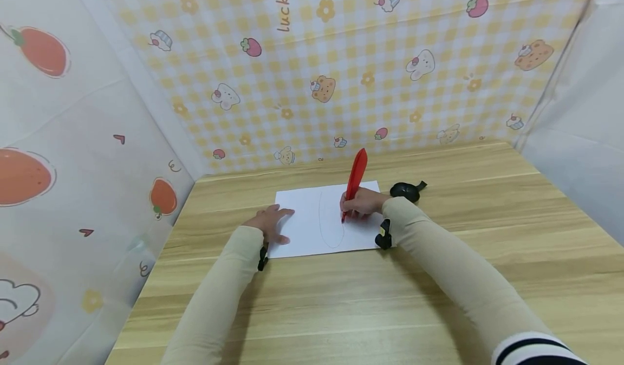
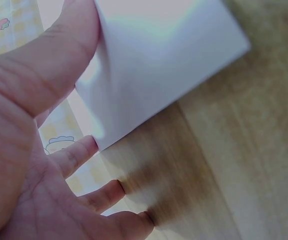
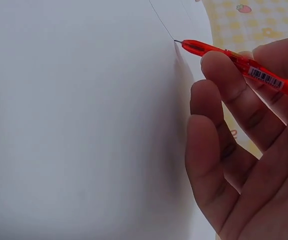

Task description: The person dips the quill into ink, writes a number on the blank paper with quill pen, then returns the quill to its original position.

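Note:
A white sheet of paper (image 1: 302, 232) lies on the wooden table, with a thin U-shaped line drawn on it. My right hand (image 1: 363, 201) pinches a red pen (image 3: 199, 48) between thumb and fingers, and a long red feather (image 1: 357, 173) rises from its top. In the right wrist view the pen tip meets the end of the drawn line. My left hand (image 1: 268, 224) rests at the sheet's left edge with its fingers spread. Seen from the left wrist, the thumb (image 2: 73, 45) lies over the paper and other fingertips reach past its edge to the table.
Just right of the paper sits a small rounded black object (image 1: 404, 191) with a short tab. The table (image 1: 322, 305) ends at a yellow checked, cartoon-printed backdrop (image 1: 292, 105) behind and white printed sheeting (image 1: 97, 154) on the left.

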Motion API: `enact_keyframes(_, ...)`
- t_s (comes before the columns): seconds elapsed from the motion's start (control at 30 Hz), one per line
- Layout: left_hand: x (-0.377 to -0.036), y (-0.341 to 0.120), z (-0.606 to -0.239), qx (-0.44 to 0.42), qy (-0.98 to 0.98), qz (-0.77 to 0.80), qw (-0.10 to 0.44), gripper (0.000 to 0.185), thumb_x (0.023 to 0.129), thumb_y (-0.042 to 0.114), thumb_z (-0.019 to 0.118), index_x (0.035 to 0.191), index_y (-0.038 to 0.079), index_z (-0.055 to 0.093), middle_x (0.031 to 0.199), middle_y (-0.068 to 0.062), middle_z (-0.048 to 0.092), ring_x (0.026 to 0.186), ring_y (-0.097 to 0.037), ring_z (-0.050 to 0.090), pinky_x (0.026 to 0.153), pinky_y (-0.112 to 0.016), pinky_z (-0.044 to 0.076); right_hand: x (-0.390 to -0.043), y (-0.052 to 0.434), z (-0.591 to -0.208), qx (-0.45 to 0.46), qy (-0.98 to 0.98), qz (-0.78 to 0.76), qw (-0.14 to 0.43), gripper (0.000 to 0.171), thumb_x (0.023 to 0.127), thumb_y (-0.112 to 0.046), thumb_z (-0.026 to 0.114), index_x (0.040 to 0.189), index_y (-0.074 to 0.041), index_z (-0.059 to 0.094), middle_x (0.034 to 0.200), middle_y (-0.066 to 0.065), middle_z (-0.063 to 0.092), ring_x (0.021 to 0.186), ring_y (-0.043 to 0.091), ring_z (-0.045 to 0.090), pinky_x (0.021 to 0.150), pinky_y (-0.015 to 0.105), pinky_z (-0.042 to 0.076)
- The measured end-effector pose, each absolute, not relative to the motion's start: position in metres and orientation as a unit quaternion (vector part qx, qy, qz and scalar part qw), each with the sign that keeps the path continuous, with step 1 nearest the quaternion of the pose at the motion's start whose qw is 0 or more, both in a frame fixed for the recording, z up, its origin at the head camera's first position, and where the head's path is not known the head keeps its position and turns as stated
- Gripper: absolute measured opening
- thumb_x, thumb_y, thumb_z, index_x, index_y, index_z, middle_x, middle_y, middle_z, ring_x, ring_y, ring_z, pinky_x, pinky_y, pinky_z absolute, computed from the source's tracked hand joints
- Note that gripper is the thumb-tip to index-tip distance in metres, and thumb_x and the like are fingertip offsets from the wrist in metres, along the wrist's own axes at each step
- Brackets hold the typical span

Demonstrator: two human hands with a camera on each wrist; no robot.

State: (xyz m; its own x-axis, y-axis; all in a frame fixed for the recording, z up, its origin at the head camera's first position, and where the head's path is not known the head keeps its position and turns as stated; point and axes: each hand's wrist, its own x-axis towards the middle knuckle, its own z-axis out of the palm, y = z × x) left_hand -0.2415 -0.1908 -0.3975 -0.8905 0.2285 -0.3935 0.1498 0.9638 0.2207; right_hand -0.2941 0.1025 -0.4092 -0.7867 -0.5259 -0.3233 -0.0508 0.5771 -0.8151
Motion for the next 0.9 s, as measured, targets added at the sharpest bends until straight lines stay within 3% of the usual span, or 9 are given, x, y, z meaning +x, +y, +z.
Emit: enact_keyframes(0.9,-0.242,-0.192,-0.398,0.109,0.967,0.086,0.213,0.079,0.085,0.032,0.076,0.151,0.024,0.034,0.158,-0.02,0.015,0.138,-0.051,0.019,0.103,-0.065,0.029,-0.291,0.091,-0.42,-0.126,0.834,-0.493,0.213,0.009,0.092,-0.014,0.055,0.091,-0.007,0.061,0.076,0.007,0.064,0.063,0.019,0.054,0.05,0.027,0.042)
